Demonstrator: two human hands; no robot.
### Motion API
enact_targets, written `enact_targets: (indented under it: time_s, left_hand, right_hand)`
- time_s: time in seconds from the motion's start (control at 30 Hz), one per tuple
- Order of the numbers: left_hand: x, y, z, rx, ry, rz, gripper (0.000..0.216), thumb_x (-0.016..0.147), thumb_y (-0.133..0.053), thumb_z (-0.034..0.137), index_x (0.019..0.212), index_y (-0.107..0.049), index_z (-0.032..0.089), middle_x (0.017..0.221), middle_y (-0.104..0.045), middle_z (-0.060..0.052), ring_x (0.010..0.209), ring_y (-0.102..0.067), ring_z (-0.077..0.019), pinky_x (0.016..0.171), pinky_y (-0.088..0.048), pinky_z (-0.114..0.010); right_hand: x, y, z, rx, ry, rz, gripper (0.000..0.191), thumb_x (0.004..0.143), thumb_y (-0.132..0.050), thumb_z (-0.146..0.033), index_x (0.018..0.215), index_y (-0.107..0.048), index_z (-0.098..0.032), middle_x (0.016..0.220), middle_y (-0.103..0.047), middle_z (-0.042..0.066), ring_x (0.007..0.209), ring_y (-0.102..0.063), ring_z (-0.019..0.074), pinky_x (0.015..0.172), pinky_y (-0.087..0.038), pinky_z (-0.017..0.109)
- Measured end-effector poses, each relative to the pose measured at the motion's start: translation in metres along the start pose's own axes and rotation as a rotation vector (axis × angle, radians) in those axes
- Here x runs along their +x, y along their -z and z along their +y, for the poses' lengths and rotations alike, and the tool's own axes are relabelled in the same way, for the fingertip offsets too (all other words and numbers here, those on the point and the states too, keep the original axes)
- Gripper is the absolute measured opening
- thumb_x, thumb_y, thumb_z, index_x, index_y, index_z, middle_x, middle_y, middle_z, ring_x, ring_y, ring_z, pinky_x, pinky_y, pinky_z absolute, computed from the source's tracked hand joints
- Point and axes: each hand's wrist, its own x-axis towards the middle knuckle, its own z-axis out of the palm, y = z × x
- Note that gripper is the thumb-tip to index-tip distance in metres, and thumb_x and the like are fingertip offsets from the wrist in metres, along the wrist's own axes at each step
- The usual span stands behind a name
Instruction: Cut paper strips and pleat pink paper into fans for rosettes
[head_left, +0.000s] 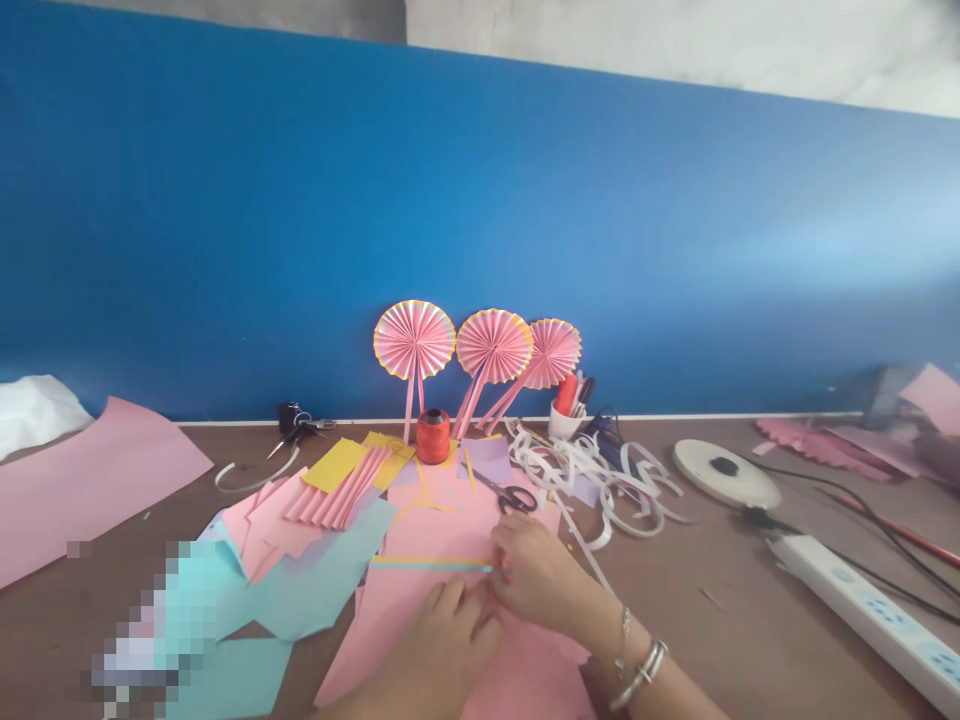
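My right hand (536, 575), with bracelets at the wrist, pinches the end of a thin blue and yellow paper strip (431, 565) lying across a pink paper sheet (450, 540). My left hand (442, 645) rests beside it on the same pink sheet, fingers curled down and pressing the paper. Black-handled scissors (510, 495) lie just beyond my right hand. A folded pink accordion paper (337, 490) lies to the left on yellow paper.
Three pink paper fans (487, 345) lean against the blue wall, with an orange thread spool (433, 436) in front. White paper curls (592, 475), a cup of pens (568, 415), a white power strip (862, 605), cables and light blue sheets (300, 590) lie around.
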Motion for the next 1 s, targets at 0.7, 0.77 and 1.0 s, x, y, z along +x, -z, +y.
enact_targets:
  time_s: [0.7, 0.77, 1.0]
  left_hand:
    - [-0.001, 0.002, 0.002, -0.004, 0.029, -0.01, 0.043, 0.08, -0.053, 0.029, 0.12, -0.05, 0.013, 0.133, -0.05, -0.016, 0.108, -0.046, -0.0304, 0.085, -0.036, -0.041]
    - [-0.001, 0.001, 0.002, -0.021, 0.036, -0.001, 0.044, 0.08, -0.054, 0.03, 0.121, -0.05, 0.014, 0.133, -0.049, -0.016, 0.116, -0.041, -0.0322, 0.091, -0.034, -0.043]
    - [0.0, -0.005, 0.003, 0.001, -0.001, 0.02, 0.045, 0.084, -0.048, 0.03, 0.125, -0.049, 0.01, 0.133, -0.05, -0.019, 0.126, -0.034, -0.0363, 0.101, -0.024, -0.055]
  right_hand:
    - [-0.002, 0.004, 0.003, 0.114, -0.22, -0.109, 0.017, 0.064, -0.052, -0.008, 0.071, -0.063, -0.018, 0.074, -0.068, 0.002, 0.07, -0.059, 0.0153, 0.057, -0.029, 0.022]
    - [-0.001, 0.001, 0.008, 0.174, -0.227, -0.114, 0.016, 0.063, -0.052, -0.007, 0.069, -0.062, -0.018, 0.072, -0.068, 0.001, 0.069, -0.058, 0.0141, 0.057, -0.031, 0.021]
    - [0.0, -0.002, 0.014, 0.258, -0.208, -0.09, 0.018, 0.06, -0.051, -0.005, 0.066, -0.062, -0.017, 0.069, -0.067, 0.001, 0.065, -0.057, 0.0123, 0.056, -0.033, 0.019]
